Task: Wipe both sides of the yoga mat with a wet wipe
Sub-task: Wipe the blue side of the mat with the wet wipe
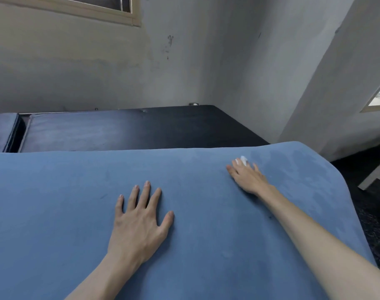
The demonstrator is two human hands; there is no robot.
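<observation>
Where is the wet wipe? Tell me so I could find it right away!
Look at the big blue yoga mat that fills the bottom of the picture. Two hands lie flat on it; go to the right hand, the one stretched farther away toward the mat's far right corner. The wet wipe is the small white bit peeking out between its fingers, the only white thing on the mat.

Left hand (139, 221) flat, fingers splayed — right hand (247, 175) outstretched, palm down, fingers extended.
</observation>
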